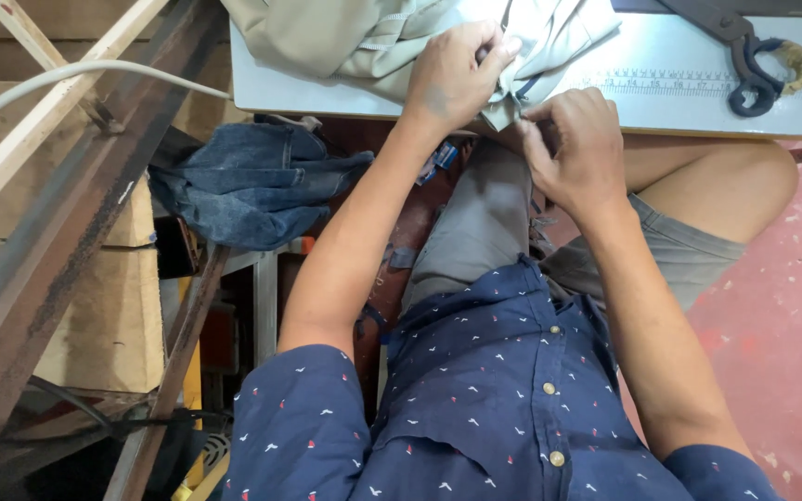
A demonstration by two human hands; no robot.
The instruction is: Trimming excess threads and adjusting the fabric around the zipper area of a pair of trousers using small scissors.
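Left hand (452,79) closed over beige garment (373,37) at table (679,107) front edge; right hand (577,153) just beside, pinching same fold. Soft, light, limp cloth: probably best gripped at seam. Scissors (754,60) farther right on table.

The beige garment (392,37) and scissors (744,46) are running off the top edge; fingertips are lying hidden in fabric folds.
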